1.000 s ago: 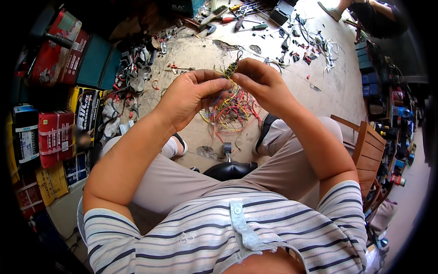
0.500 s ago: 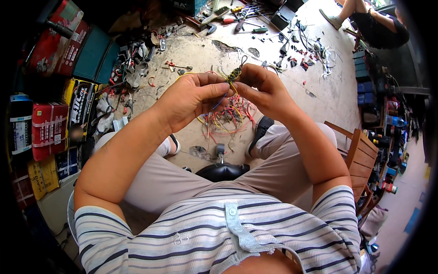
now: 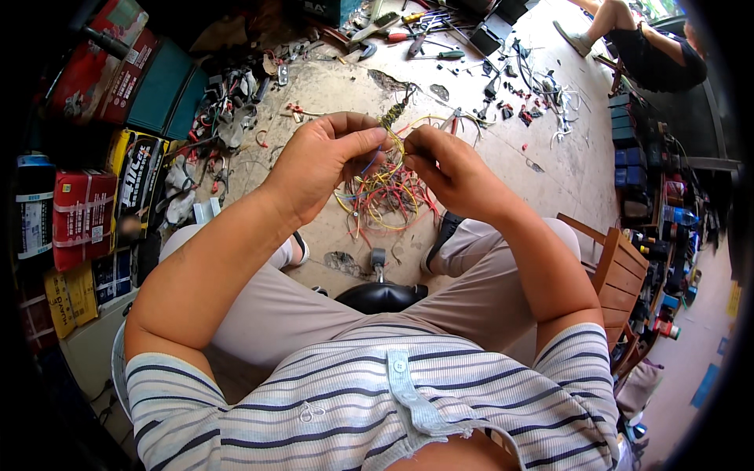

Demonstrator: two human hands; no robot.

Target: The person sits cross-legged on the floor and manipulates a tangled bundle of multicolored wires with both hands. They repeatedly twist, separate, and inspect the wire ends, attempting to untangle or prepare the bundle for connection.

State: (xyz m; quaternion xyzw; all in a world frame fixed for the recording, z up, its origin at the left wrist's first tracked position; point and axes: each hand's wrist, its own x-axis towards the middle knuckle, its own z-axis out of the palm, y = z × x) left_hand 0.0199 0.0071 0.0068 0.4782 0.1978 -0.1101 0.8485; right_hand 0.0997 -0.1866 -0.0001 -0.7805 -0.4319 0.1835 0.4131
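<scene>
My left hand (image 3: 330, 161) is closed, with thumb and forefinger pinching the lower end of a twisted bundle of black and yellow wires (image 3: 393, 116). The bundle slants up and away from the fingertips, ending in a dark loop. A short blue wire (image 3: 372, 163) hangs below the left fingers. My right hand (image 3: 448, 165) is closed close beside it, its fingers curled on a thin yellow wire (image 3: 399, 146) that runs between the hands. On the floor beneath both hands lies a tangled heap of red, yellow and white wires (image 3: 393, 200).
Screwdrivers and a brush (image 3: 375, 25) lie at the far side. Black scraps (image 3: 522, 110) litter the floor at right. Boxes (image 3: 82, 216) are stacked on the left. A wooden chair (image 3: 620, 271) and a crowded shelf (image 3: 675, 235) stand at right. Another person's leg (image 3: 605, 20) shows at far right.
My right hand has left the twisted bundle and moved slightly right and down to the yellow wire. The bundle's upper part now shows. My left hand keeps its pinch.
</scene>
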